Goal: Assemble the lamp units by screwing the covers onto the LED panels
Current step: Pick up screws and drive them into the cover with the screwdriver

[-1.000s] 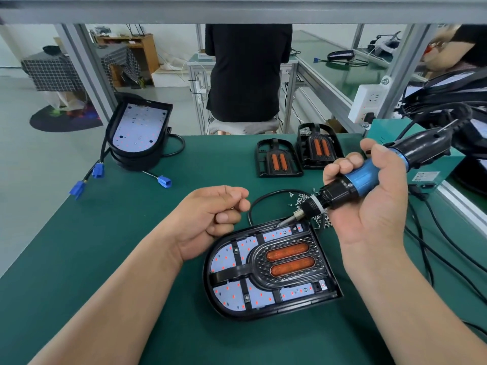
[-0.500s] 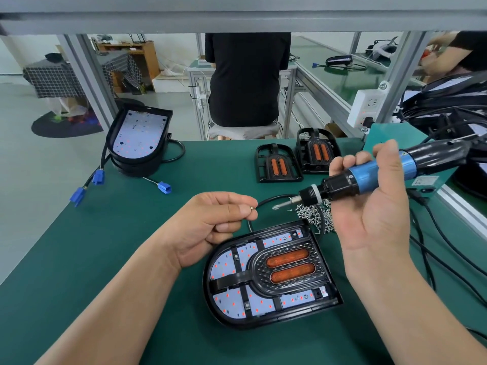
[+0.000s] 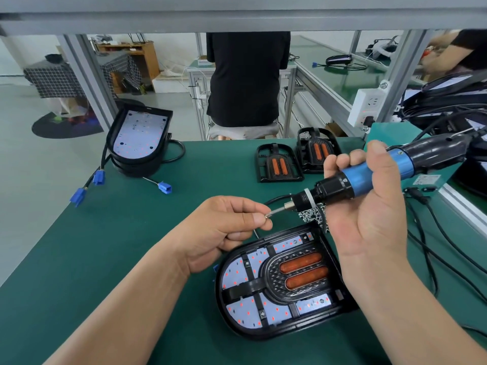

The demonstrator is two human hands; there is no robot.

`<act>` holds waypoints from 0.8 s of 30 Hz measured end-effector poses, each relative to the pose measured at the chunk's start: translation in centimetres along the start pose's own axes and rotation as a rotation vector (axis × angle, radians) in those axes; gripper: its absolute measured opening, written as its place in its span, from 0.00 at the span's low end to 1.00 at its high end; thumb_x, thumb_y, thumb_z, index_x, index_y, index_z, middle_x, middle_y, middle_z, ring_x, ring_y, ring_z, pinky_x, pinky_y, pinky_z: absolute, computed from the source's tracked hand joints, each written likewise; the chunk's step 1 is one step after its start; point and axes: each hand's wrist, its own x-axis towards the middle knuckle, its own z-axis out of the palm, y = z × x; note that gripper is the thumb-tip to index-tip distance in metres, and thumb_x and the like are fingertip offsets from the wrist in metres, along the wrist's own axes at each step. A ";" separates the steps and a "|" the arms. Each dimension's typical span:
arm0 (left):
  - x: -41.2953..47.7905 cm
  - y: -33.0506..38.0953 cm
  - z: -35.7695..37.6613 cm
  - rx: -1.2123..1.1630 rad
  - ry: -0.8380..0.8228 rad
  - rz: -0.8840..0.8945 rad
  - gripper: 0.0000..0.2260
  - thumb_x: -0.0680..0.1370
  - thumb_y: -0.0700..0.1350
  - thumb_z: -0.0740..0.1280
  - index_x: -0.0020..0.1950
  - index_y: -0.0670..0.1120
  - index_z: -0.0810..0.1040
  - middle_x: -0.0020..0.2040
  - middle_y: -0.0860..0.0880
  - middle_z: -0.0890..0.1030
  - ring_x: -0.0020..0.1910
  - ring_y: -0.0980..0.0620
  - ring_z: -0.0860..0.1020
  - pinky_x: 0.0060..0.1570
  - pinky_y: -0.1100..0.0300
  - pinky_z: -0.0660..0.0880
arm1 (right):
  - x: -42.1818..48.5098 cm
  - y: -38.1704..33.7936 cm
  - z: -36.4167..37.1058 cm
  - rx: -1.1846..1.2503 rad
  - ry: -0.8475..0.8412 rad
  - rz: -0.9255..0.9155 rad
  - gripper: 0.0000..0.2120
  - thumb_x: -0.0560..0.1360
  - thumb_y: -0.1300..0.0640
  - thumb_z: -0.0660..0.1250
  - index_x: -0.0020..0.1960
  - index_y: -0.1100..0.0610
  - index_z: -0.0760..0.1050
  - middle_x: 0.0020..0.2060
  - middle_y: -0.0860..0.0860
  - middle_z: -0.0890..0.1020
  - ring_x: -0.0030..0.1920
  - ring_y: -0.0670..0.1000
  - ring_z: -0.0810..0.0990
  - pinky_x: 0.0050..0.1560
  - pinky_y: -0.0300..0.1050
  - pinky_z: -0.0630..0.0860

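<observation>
bit [image 3: 276, 211] and screw [image 3: 267, 216] now meet: left hand [image 3: 224, 227] pinches the screw, right hand [image 3: 369, 214] grips the electric screwdriver [image 3: 369, 176], likely ready to fasten the cover [image 3: 274, 272].

We barely made out 1 tiny silver screw [image 3: 268, 215]; our right hand [image 3: 369, 219] hid part of the metal screw pile [image 3: 312, 216].

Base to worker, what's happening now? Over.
Left hand pinches screw at bit. Right hand grips screwdriver. Cover sits on LED panel. Screw pile beside it.
</observation>
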 end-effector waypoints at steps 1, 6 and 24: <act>0.0 0.0 0.0 -0.002 0.003 0.000 0.06 0.74 0.37 0.73 0.50 0.41 0.87 0.45 0.42 0.85 0.26 0.60 0.60 0.21 0.70 0.57 | 0.0 0.0 0.0 -0.002 0.001 -0.002 0.07 0.79 0.59 0.72 0.52 0.55 0.74 0.40 0.50 0.77 0.42 0.49 0.76 0.63 0.50 0.79; 0.0 0.0 0.1 -0.013 0.009 -0.001 0.07 0.73 0.36 0.73 0.50 0.41 0.87 0.45 0.42 0.85 0.25 0.60 0.60 0.21 0.71 0.57 | 0.1 0.0 -0.2 -0.020 -0.003 0.002 0.06 0.80 0.59 0.72 0.53 0.55 0.74 0.40 0.49 0.77 0.42 0.49 0.77 0.63 0.49 0.79; 0.3 -0.4 0.1 0.077 0.112 0.064 0.08 0.77 0.31 0.73 0.48 0.42 0.88 0.45 0.40 0.86 0.25 0.58 0.59 0.21 0.70 0.58 | -0.3 0.5 -0.1 -0.107 0.082 -0.014 0.11 0.82 0.48 0.71 0.52 0.54 0.75 0.41 0.49 0.77 0.43 0.49 0.78 0.62 0.51 0.81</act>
